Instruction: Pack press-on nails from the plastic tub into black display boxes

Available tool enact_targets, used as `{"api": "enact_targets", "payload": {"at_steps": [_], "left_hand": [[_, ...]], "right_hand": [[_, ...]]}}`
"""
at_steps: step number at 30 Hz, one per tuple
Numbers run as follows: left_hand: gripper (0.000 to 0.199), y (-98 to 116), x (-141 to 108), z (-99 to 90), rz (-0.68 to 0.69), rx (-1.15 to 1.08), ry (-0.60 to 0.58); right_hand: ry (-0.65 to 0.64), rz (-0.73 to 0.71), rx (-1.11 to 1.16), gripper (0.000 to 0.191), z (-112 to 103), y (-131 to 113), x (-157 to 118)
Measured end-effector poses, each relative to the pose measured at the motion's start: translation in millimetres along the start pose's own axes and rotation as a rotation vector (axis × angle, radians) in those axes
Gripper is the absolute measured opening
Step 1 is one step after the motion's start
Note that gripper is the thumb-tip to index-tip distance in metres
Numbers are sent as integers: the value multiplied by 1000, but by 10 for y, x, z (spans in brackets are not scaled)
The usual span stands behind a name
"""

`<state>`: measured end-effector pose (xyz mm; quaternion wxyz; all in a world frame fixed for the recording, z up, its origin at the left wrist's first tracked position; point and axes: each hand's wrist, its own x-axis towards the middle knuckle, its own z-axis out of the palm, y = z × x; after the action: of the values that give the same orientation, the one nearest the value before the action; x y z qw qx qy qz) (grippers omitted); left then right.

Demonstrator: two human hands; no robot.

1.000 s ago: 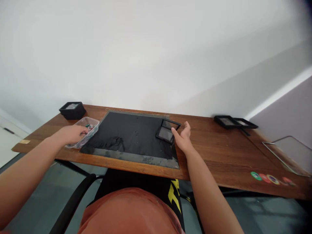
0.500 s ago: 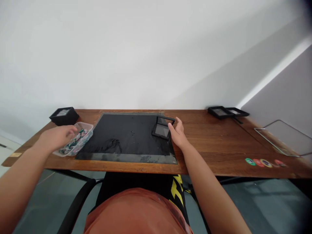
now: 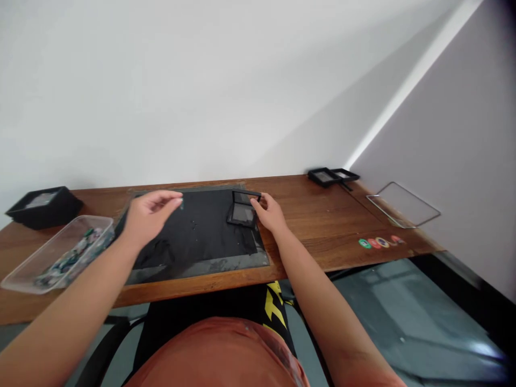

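Mostly wood and plastic, more matt than glossy.
At the centre, the case (image 3: 243, 214) my right hand (image 3: 271, 214) holds looks like matt plastic with smooth, see-through panes. Beneath it the mat (image 3: 212, 244) is dull, wrinkled at its lower left. At far left, the tub (image 3: 45, 257) is clear, slightly shiny plastic; the box (image 3: 64, 209) above it looks matt. The table (image 3: 308, 231) is grained wood with a low sheen. At right, the wire frame (image 3: 417, 199) looks like smooth metal; my shirt (image 3: 217, 352) is smooth cloth.
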<state>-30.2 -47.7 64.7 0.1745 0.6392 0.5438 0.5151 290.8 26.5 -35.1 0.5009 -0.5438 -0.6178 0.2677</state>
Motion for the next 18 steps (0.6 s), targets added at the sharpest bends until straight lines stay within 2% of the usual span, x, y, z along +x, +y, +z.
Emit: {"api": "enact_targets", "payload": {"at_steps": [2,4,7,9,12,15,18], "left_hand": [[30,-151,48,398,-18,-68,-126],[27,-283,48,708,-2,-88,-232],[25,-402,-5,953,8,-126,-318],[26,-432,-38,982,-8,-165,-340],[23,-439,-54,920,-1,-184,-351],[20,-436,-35,855,58,-157,-285],[20,-444,-11,830,45,-115,-238]], "right_hand": [[-24,-2,4,35,-10,-8,-16],[-45,4,9,30,-4,-25,-58],[-123,13,79,28,54,-70,-138],[-160,12,123,28,112,-101,-167],[-237,-45,119,32,178,-136,-124],[-355,-134,81,34,197,-161,29],[-493,-248,37,35,239,-179,230]]}}
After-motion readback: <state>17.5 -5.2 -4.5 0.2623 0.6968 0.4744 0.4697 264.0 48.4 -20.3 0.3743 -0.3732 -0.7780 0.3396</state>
